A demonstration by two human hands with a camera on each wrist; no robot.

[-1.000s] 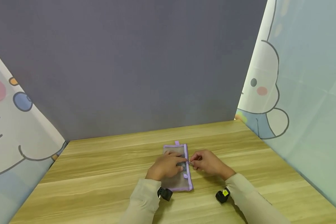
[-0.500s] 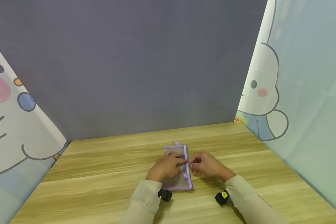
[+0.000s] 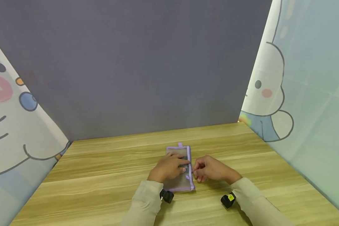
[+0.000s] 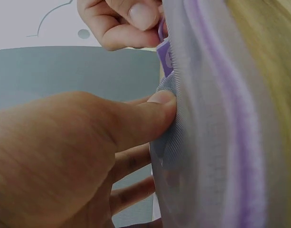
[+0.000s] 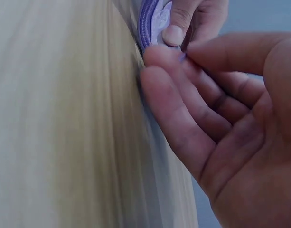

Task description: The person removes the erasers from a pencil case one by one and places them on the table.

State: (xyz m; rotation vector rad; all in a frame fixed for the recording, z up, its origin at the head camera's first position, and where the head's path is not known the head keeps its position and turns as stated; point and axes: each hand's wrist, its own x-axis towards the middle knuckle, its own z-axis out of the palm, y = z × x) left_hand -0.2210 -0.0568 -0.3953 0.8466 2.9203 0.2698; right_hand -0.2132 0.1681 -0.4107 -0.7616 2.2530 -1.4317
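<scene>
A grey mesh zip pouch (image 3: pixel 179 184) with purple trim lies flat on the table, its purple zipper (image 3: pixel 189 152) along the right side. My left hand (image 3: pixel 169 166) rests on the pouch with fingers spread, the index fingertip at the zipper edge. In the left wrist view the thumb presses the mesh over something grey and ribbed. To the right of the zipper, my right hand (image 3: pixel 210 169) pinches a small purple zipper pull (image 5: pixel 183 57) between thumb and index finger. Those fingertips mostly hide the pull. A purple label (image 4: pixel 166 57) shows between the two hands in the left wrist view.
The wooden table (image 3: pixel 101 175) stretches out on both sides of the pouch. A dark grey panel (image 3: pixel 147 69) stands behind it. Printed cartoon curtains (image 3: pixel 308 125) hang left and right. A purple loop (image 3: pixel 180 144) sticks out from the pouch's far end.
My right hand has shifted slightly toward me and to the right along the zipper side. The left hand has stayed in place on the pouch. The camera view has moved a little.
</scene>
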